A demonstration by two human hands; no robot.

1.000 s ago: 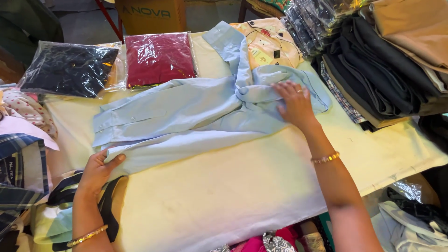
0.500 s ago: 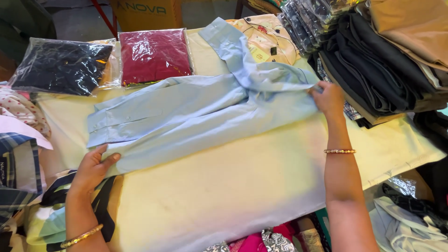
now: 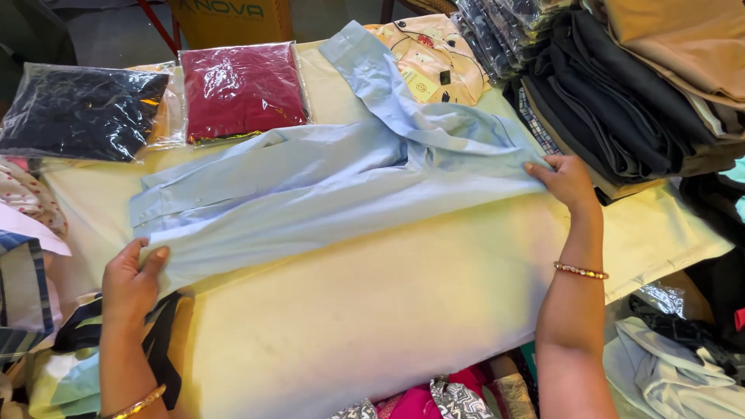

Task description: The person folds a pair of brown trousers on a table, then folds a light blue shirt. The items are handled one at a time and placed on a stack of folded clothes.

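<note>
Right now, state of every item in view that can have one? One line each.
light blue shirt: laid flat, partly folded, one sleeve stretched up
left hand: gripping the shirt's lower left edge
right hand: pinching the shirt's right edge
maroon garment: folded, sealed in clear bag
dark navy garment: folded, bagged
dark clothes stack: folded, piled
cream table cover: spread flat

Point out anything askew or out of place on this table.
The blue shirt lies slanted across the table, one sleeve flung up over a printed garment. Left hand and right hand hold its ends. Nothing spilled or damaged.
</note>
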